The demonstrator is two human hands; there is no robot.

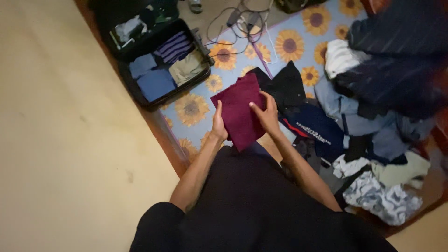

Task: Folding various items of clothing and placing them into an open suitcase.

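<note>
A folded maroon garment (238,109) is held flat in front of me over the sunflower-patterned mat (289,44). My left hand (218,123) grips its left edge. On the cloth's right side rests my right hand (266,114), thumb on top and fingers around the edge. Both forearms reach out from my dark shirt at the bottom of the view.
An open black suitcase (122,70) lies at the upper left with folded blue, striped and beige clothes inside. A heap of loose clothes (368,121) covers the mat on the right. Cables and chargers (242,21) lie at the top. Beige floor (60,140) spreads to the left.
</note>
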